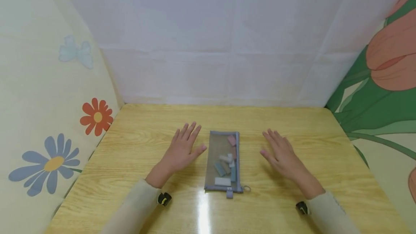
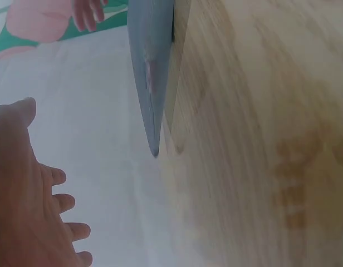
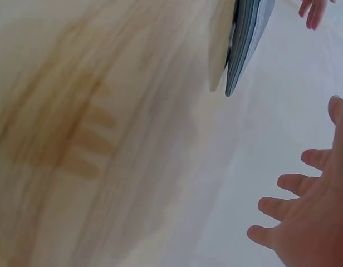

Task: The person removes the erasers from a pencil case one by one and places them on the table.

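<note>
A flat mesh zip pouch [image 1: 216, 147] with a grey-blue edge lies on the wooden table between my two hands. Through its mesh show several small blocks in white, blue, pink and grey, among them a white block [image 1: 222, 181] near the close end. A zip pull with a metal ring [image 1: 247, 188] sticks out at its lower right corner. My left hand [image 1: 182, 151] is held over the table left of the pouch, fingers straight and spread, holding nothing. To the right, my right hand [image 1: 282, 156] hovers likewise, fingers extended. In both wrist views the pouch [image 2: 152, 72] appears edge-on, apart from the fingers.
The wooden table [image 1: 146, 129] runs back to a white cloth wall [image 1: 211, 46]. Flower-printed panels stand at the left [image 1: 32, 100] and right [image 1: 390, 125]. Black straps with small devices [image 1: 164, 199] sit at both wrists.
</note>
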Motion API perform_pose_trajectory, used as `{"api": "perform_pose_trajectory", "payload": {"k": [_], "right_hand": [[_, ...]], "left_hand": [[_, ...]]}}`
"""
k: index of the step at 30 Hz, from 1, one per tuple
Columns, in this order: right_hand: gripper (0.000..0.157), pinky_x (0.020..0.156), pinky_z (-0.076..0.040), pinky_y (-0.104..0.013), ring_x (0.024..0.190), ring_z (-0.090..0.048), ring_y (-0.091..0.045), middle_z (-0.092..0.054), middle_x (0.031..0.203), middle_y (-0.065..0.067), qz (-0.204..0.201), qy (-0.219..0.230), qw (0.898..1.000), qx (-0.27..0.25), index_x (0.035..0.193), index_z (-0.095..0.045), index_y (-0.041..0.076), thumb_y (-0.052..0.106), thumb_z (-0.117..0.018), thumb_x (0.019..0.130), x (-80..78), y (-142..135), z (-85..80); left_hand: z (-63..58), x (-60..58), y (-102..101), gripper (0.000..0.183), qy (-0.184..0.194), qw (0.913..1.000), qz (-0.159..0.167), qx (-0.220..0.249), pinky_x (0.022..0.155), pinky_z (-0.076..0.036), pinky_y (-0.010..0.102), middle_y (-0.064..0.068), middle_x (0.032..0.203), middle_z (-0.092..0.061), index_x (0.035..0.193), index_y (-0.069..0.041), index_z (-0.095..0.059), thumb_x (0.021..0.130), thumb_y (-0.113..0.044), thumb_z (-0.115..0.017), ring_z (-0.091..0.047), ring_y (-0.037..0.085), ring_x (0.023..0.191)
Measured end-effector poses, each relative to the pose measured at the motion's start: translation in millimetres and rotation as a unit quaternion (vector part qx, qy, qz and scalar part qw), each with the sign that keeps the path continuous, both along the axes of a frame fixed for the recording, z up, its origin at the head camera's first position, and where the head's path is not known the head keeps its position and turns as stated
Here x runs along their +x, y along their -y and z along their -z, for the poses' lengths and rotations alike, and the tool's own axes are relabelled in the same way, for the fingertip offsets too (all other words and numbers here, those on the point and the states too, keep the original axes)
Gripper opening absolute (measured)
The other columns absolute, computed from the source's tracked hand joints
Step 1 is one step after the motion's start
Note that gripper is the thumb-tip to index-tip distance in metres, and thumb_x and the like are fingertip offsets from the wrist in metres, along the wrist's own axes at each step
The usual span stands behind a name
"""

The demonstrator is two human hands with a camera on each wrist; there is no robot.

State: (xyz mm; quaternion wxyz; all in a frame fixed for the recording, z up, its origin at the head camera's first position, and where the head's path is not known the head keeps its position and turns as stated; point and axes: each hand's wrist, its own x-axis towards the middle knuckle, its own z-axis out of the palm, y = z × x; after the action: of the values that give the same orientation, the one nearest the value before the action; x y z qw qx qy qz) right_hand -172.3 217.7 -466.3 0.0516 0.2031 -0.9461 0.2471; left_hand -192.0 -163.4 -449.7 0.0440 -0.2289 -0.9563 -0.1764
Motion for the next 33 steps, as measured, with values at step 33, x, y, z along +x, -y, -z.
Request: {"api": "perform_pose_trajectory", "payload": {"k": [33], "right_hand": [[0.050, 0.113, -0.028, -0.068, 0.142, -0.034, -0.048, -0.035, 0.158, -0.024, -0.064, -0.041, 0.997, 0.018, 0.147, -0.050, 0.005, 0.029, -0.057, 0.104, 29.1, 17.9, 3.9]], "left_hand": [[7.5, 18.3, -26.1, 0.082, 0.023, 0.9957, 0.076, -0.048, 0.122, -0.008, 0.061, 0.010, 0.170, -0.004, 0.164, -0.015, -0.010, 0.103, -0.060, -0.041, -0.004, 0.035, 0.156]]}}
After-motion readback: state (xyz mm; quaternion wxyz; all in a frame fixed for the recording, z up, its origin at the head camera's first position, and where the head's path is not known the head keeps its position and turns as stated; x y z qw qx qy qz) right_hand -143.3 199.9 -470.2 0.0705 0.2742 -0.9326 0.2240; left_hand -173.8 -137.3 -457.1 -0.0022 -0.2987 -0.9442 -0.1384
